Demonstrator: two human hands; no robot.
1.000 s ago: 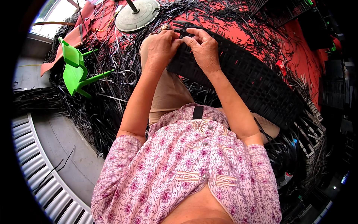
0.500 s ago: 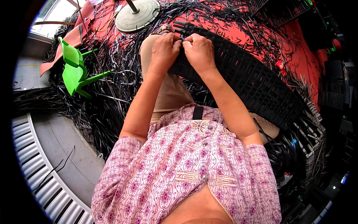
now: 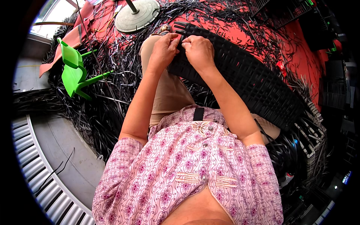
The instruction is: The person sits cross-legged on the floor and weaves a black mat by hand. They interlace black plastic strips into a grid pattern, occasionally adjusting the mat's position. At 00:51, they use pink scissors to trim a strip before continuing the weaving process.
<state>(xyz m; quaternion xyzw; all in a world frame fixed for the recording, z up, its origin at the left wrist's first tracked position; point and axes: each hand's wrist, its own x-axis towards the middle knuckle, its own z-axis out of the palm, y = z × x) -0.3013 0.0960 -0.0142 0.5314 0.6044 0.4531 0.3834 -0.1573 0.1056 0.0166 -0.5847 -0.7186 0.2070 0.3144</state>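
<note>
A long black woven panel (image 3: 247,75) of flat plastic strips lies slantwise across my lap, its narrow end under my hands. At that end my right hand (image 3: 200,52) is closed in a pinch on a black strip (image 3: 182,39) at the panel's edge. My left hand (image 3: 163,51) is just left of it, above my knee. Its fingers are curled, thumb and forefinger close to the same strip end. What they hold, if anything, is too small to make out. A small gap separates the two hands.
Loose black strips (image 3: 112,82) cover much of the red floor covering (image 3: 240,35). A green plastic chair (image 3: 73,73) stands at left, a round grey stand base (image 3: 137,18) at the far side. A slatted metal rack (image 3: 41,168) curves along the near left. Woven pieces (image 3: 315,127) lie at right.
My left hand has moved slightly left, and its thumb and forefinger have parted a little. My right hand stays nearly in place at the panel's end. The panel has hardly moved.
</note>
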